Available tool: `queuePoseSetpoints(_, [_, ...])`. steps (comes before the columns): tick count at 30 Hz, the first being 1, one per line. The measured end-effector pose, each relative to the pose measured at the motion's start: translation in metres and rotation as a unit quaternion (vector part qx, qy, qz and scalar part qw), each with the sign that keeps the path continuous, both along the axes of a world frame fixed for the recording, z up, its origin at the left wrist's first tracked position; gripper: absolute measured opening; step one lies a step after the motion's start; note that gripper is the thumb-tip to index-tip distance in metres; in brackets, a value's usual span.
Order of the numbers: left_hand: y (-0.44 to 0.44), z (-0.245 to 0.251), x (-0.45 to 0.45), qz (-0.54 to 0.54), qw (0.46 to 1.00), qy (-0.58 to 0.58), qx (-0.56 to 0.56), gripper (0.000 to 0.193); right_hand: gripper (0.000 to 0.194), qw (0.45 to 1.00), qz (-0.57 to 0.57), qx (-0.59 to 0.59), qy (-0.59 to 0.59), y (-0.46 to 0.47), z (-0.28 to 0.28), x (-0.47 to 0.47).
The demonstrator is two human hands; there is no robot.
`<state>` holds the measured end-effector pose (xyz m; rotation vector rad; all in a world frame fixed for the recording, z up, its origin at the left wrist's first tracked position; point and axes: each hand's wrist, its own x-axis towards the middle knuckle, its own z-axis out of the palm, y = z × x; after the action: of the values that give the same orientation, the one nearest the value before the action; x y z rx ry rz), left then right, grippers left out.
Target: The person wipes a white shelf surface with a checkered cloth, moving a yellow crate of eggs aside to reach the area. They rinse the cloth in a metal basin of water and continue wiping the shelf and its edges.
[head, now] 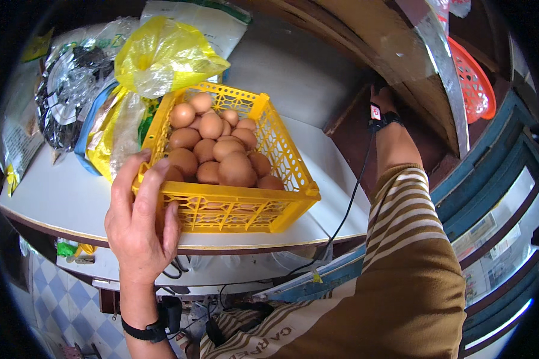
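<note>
My left hand (139, 211) grips the near left corner of a yellow plastic basket (247, 195), its fingers hooked over the rim and the thumb on the near side. Several brown eggs (211, 148) are heaped in the basket, which rests on a white shelf board (81, 206). My right hand (381, 96) reaches into a dark brown recess to the right, apart from the basket. Shadow hides most of its fingers, so whether it holds anything is unclear.
A knotted yellow plastic bag (161, 58) leans over the basket's far left corner. Beside it sits a clear plastic bag (72, 98) with dark contents. A brown wooden panel (364, 40) hangs over my right hand. A red plastic basket (474, 85) stands at right. A black cable (350, 206) trails from my right wrist.
</note>
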<state>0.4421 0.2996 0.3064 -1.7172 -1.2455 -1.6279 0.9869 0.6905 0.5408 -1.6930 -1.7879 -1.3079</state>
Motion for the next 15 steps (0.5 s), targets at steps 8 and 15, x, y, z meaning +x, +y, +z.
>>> queuePoseSetpoints(8, [0.0,-0.003,-0.001,0.008,1.0,0.019,-0.019,0.059,0.063,0.984,0.057,-0.159,0.048,-0.02,-0.02,-0.028])
queuePoseSetpoints(15, [-0.002,0.002,0.001,0.014,1.0,0.017,-0.014,0.059,0.05,0.937,0.292,0.0,0.192,0.076,-0.054,-0.04])
